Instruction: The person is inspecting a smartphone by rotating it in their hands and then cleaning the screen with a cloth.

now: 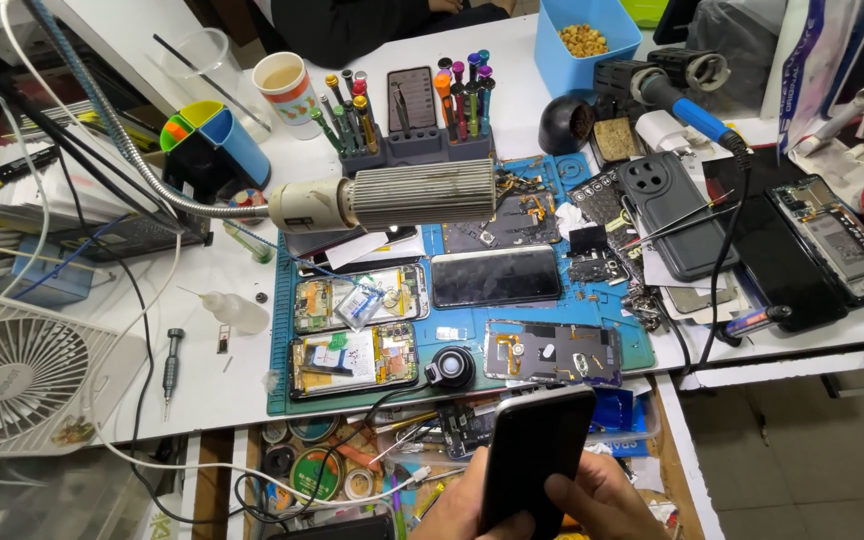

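Both of my hands hold one black phone [537,450] upright at the bottom centre of the head view, over an open drawer. My left hand [462,505] grips its left lower edge. My right hand [607,500] wraps its right side, thumb across the dark face. Just beyond it on the blue work mat [282,400] lie several opened phones with boards showing [552,352] [352,360], a dark phone screen [495,276] and a small black loupe [451,367].
A flexible-neck lamp head [392,197] hangs over the mat. A screwdriver rack [412,110], paper cup [282,85], blue bin [587,40], soldering iron [687,100] and more phones [667,215] crowd the back and right. A white fan [12,375] stands at left. The drawer [342,470] holds tape rolls.
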